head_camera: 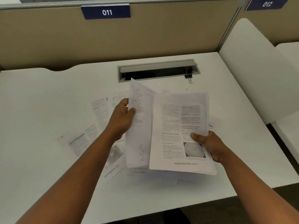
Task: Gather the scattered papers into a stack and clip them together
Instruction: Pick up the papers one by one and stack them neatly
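The stack (179, 136) of white printed pages is hanging above the surface (40, 167), its top page showing text columns, a round grey picture and a web address. The right hand (208, 146) is gripping its right edge, thumb on top. The left hand (123, 120) is pinching a sheet (139, 126) tilted beside it. More papers (90, 126), somewhat blurred, are lying spread underneath. A black clip (188, 77) is sitting near the slot (158, 70).

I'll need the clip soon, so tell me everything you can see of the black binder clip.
The binder clip is small, with a black body and thin silvery wire handles. It lies on the white desk at the right end of the grey cable slot, right at its front rim, handles pointing toward the person. Nothing is clamped in it, and neither hand touches it.
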A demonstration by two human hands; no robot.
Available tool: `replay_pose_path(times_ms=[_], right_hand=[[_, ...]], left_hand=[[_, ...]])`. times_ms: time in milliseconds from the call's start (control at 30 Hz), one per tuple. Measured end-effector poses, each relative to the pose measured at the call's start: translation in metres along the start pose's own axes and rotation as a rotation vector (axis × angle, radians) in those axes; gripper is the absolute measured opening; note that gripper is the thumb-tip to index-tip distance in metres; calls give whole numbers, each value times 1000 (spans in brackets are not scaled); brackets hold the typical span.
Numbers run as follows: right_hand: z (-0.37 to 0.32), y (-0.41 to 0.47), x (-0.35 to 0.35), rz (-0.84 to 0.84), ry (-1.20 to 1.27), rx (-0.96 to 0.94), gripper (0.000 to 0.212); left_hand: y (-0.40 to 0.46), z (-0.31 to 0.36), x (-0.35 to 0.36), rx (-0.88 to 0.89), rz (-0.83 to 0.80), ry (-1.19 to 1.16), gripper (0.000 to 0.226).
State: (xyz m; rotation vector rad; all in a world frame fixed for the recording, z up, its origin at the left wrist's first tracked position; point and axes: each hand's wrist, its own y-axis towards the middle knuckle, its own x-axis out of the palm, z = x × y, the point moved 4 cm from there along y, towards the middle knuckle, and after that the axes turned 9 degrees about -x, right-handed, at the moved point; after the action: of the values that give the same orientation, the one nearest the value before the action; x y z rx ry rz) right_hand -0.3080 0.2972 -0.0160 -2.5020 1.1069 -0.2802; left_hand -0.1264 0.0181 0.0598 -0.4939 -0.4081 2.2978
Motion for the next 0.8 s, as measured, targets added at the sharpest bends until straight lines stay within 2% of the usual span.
replay_pose_path(times_ms=[167,333,433,500,667,800], right_hand=[[3,9,16,20,-19,16,29],[5,14,31,36,-19,16,28],[-1,13,44,8,-16,9,27],[-7,10,55,-20,-49,-13,24],[-18,3,80,-80,-70,-60,27],[-17,-4,96,-79,-103,-48,17]], left_hand=[[-23,43,-46,110,86,178,25],[-51,76,-74,233,-91,-163,23],[-45,73,-77,228,-80,-261,21],[-31,56,-72,189,-30,-201,18],[-7,-1,-40,44,100,143,12],[-3,-34,-24,14,206,271,21]])
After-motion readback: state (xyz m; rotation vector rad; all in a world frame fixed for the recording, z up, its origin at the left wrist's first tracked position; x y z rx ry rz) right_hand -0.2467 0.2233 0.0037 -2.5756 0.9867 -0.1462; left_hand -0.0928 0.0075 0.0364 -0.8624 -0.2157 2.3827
